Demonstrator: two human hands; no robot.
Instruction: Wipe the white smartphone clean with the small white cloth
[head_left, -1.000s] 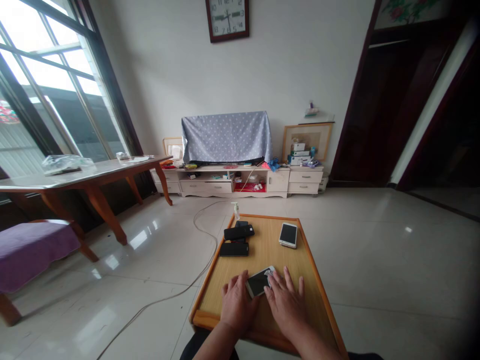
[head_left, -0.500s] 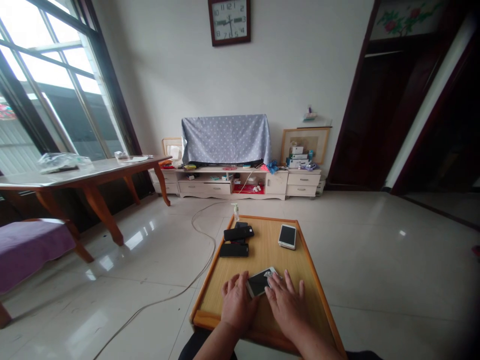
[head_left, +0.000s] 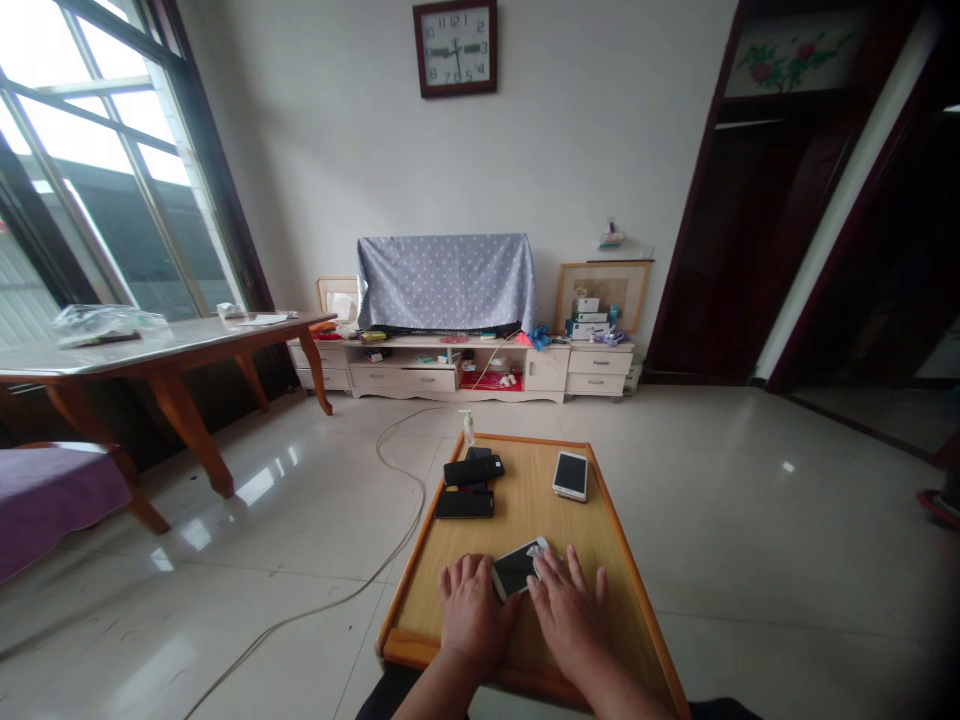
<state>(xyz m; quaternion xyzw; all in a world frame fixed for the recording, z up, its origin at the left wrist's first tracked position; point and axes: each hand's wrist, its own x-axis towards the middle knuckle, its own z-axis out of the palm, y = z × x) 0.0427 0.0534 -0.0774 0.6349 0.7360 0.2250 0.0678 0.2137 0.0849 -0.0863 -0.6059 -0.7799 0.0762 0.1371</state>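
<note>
Head view: left hand (head_left: 471, 612) flat, fingers spread, steadying the white phone (head_left: 516, 569) at its left edge; right hand (head_left: 571, 615) fingers spread, fingertips pressing a small cloth, partly hidden, onto the phone's right end; phone lies near the front of the wooden table (head_left: 525, 500); two black phones (head_left: 469, 485) farther back.

Ahead of my left hand (head_left: 470, 612) and right hand (head_left: 571, 612), bare tabletop (head_left: 525, 505) runs up the middle. Two black phones (head_left: 469, 486) block the left side, a white phone (head_left: 571, 475) the right, a small bottle (head_left: 468, 427) the far edge.
</note>
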